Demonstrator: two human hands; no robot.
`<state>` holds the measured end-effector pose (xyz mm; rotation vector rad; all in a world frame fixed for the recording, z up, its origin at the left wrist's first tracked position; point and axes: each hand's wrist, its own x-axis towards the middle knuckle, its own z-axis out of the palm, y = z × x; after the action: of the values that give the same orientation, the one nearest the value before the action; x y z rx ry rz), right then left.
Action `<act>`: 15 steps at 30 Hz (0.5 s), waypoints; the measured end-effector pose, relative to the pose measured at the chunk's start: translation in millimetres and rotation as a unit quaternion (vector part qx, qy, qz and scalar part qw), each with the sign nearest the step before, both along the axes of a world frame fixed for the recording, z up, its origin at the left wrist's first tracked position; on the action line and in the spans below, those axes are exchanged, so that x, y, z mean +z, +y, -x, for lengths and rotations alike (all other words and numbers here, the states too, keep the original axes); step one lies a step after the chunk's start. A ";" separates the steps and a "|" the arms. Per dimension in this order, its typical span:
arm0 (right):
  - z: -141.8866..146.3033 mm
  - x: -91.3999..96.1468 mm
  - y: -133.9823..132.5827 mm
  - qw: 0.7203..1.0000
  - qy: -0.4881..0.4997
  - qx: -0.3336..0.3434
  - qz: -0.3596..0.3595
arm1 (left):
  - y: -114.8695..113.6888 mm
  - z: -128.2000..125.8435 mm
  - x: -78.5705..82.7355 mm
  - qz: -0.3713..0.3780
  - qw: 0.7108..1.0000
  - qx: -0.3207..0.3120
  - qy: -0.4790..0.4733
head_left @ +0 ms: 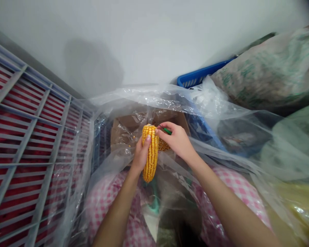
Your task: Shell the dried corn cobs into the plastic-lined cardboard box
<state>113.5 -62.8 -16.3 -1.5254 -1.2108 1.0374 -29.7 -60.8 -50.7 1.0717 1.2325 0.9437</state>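
While your left hand (141,155) has its grip closed round the corn cob (150,161), upright over the cardboard box (123,127), your right hand (179,141) pinches the green-handled tool (167,130) at the cob's top. Best method, probably: pry row by row, with the tip pointing away from your thumb.

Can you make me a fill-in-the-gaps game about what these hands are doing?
1. The left hand holds a yellow ____ upright.
2. The right hand pinches a tool with a ____ handle.
3. The basket behind the hands is ____.
4. The clear sheet over the lap is made of ____.
Missing words: corn cob; green; blue; plastic.
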 end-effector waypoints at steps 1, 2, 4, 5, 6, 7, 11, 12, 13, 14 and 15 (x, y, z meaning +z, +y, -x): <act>0.2 -0.1 0.0 1.000 0.001 -0.002 0.007 | 0.1 -0.1 -0.4 -0.005 1.000 -0.002 0.006; 0.3 -0.1 0.0 1.000 0.001 -0.003 0.014 | 0.2 -0.3 -1.0 -0.009 1.000 -0.002 0.012; 0.3 -0.3 0.2 1.000 0.001 -0.004 0.023 | 0.5 -0.8 -2.5 -0.010 1.000 -0.004 0.016; 0.2 -0.6 0.4 1.000 0.003 -0.004 0.027 | 0.6 -1.1 -3.2 -0.008 1.000 -0.004 0.015; 0.0 -0.9 0.6 0.999 0.007 -0.003 0.031 | 0.6 -1.3 -3.9 -0.008 1.000 -0.004 0.013; -0.1 -1.3 0.8 0.999 0.013 -0.002 0.034 | 0.7 -1.5 -4.5 -0.006 1.000 -0.004 0.008; 0.3 -3.1 0.6 0.999 0.023 -0.010 0.021 | 0.6 -0.1 -5.7 0.018 1.000 -0.001 -0.019; 0.6 -3.2 0.3 0.999 0.031 -0.009 0.008 | 0.5 0.7 -5.6 0.029 0.999 -0.002 -0.027; 0.9 -3.1 -0.1 0.999 0.041 -0.008 -0.004 | 0.5 1.6 -5.1 0.038 0.999 -0.001 -0.033; 1.2 -2.7 -0.4 0.999 0.052 -0.005 -0.013 | 0.4 2.5 -4.5 0.043 0.998 -0.001 -0.036; 1.5 -2.2 -0.8 0.998 0.060 -0.002 -0.017 | 0.4 3.2 -3.7 0.044 0.998 0.000 -0.035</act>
<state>112.0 -63.6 -18.5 -1.4182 -1.1366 1.0838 -32.9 -60.4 -54.4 0.9610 1.2047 0.9113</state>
